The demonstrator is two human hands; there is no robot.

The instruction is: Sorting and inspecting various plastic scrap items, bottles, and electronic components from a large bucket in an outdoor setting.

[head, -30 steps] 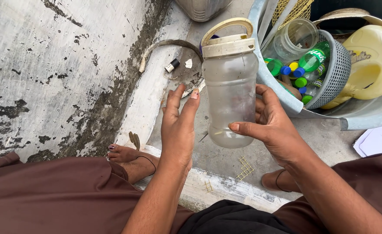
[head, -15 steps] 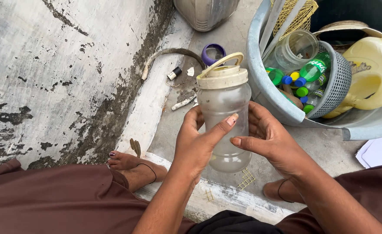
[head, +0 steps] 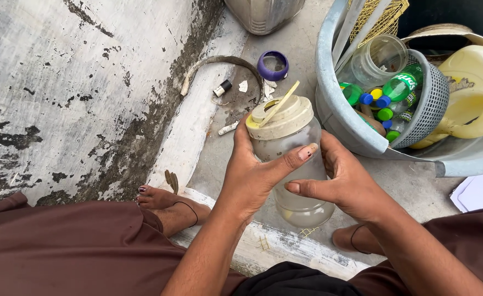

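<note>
The jar (head: 293, 164) is cloudy, scuffed clear plastic under a matt cream plastic lid (head: 278, 116). The tub (head: 337, 118) is smooth grey-blue plastic, the basket (head: 427, 104) perforated plastic. The wall (head: 77, 93) is rough, flaking paint; the floor (head: 290, 55) looks like bare concrete.

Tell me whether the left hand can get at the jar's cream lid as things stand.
Probably yes. The left hand already wraps the clear jar just under the cream lid, thumb at its rim. Nothing covers the lid; the right hand holds the jar lower down.
</note>
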